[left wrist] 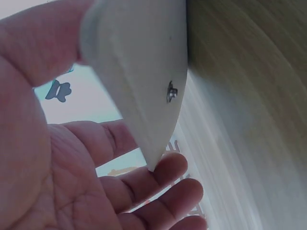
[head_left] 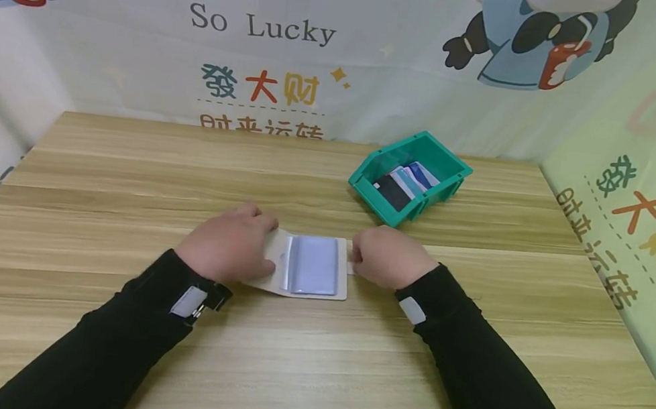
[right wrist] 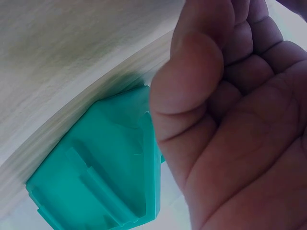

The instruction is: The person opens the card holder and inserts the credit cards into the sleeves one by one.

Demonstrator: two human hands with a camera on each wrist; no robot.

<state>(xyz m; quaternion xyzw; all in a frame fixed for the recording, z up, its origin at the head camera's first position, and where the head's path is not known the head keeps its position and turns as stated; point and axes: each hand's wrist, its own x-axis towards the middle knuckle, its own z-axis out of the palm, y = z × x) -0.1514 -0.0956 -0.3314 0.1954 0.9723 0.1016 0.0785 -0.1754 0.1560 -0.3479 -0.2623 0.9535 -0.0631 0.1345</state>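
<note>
Sleeves (head_left: pixel 106 334) are covering your arms. On the table (head_left: pixel 296 376), your L hand (head_left: pixel 229 240) is holding the open wallet's (head_left: pixel 341 286) L flap (left wrist: pixel 139 62) btwn thumb & fingers; your R hand (head_left: pixel 391 257) is pinching its R tab (head_left: pixel 352 268), fingertips together. Green bin (head_left: pixel 436 153) w/ cards (head_left: pixel 408 180) is sitting beyond; printed sheet (head_left: pixel 389 97) is hanging behind.

Black sleeves (head_left: pixel 502 386), pale rectangular wrist patches (head_left: pixel 189 301)
</note>
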